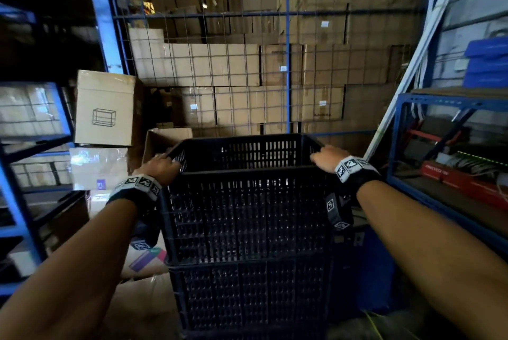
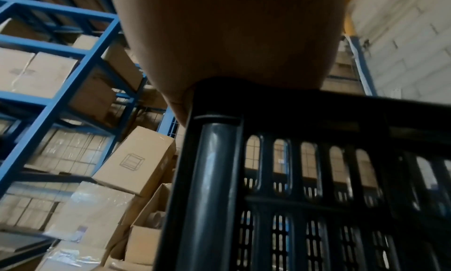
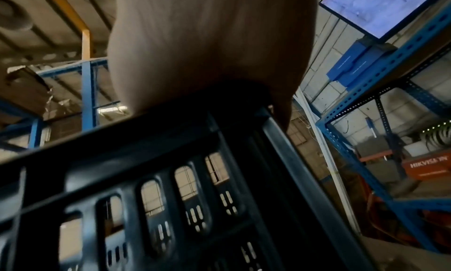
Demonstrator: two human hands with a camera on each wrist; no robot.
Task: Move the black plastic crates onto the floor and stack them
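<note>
Nearest the camera, a stack of black plastic crates (image 1: 247, 243) stood in the aisle, at least two slatted crates nested one over another, its foot cut off by the frame, so whether it rested on the floor could not be told. The top crate (image 1: 242, 155) sat on this stack with both hands on its rim, which suggested that stacking was well under way; whether this crate was being set down or lifted off could not be judged, and no further crates waiting to be moved were in view. Both forearms reached forward and slightly inward. The left hand (image 1: 160, 167) gripped the near left corner, palm over the rim and fingers curled onto it; the right hand (image 1: 325, 159) clamped the near right corner the same way. Each wrist view showed a palm pressed on the rim. Beyond stood a cardboard box (image 1: 105, 108) at far left, blue shelving (image 1: 439, 147) at right, and a wire mesh partition (image 1: 233, 64) before stacked cartons.
</note>
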